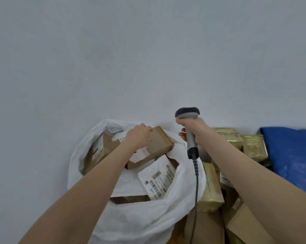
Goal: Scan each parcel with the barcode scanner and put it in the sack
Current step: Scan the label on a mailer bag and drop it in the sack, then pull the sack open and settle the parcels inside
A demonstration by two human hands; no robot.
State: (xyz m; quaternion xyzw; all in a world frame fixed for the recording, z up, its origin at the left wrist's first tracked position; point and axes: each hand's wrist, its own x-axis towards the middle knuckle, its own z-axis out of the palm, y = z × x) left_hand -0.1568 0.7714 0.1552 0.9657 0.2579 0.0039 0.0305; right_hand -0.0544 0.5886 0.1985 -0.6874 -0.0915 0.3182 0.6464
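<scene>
Head cam, near to far: white sack (pixel 134 224) gapes below me, labelled mailer (pixel 157 181) inside, then cardboard box (pixel 162 143) tilted at the far side, long axis near-left to far-right. L hand (pixel 140 136) is right on it, fingers (pixel 147 129) curled over its far edge, so L's nearer. R hand (pixel 194 128), just right of the rim, grips barcode scanner (pixel 187 112) upright, head facing the wall (pixel 148 50), not the box.

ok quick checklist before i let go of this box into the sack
1. The brown box is over the mouth of the sack: ok.
2. The left hand grips the box: ok.
3. Box already scanned: cannot tell.
4. The right hand holds the scanner away from the box: ok.
5. The cable hangs outside the sack's mouth: ok.
6. Room left, with the white labelled parcel near the rim: cannot tell.
</scene>
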